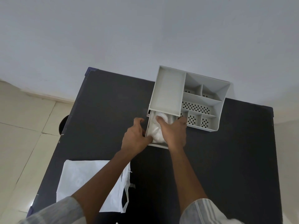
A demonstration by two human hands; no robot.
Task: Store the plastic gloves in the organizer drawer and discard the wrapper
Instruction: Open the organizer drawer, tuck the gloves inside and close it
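A white desk organizer (pixel 168 92) stands on the dark table, with its lower drawer (pixel 157 145) pulled out toward me. A crumpled bundle of clear plastic gloves (pixel 155 131) lies inside that drawer. My right hand (pixel 174 132) reaches into the drawer from above, palm down, fingers pressing on the gloves. My left hand (pixel 135 137) rests at the drawer's left wall, thumb over the near edge touching the gloves. A white plastic bag with handles (pixel 80 178) lies flat near the table's front left, partly under my left forearm.
The organizer's right half holds several perforated compartments (pixel 196 109). The dark table (pixel 226 159) ends at a pale wall behind. A round black object (pixel 62 125) sits on the tiled floor beside the table's left edge.
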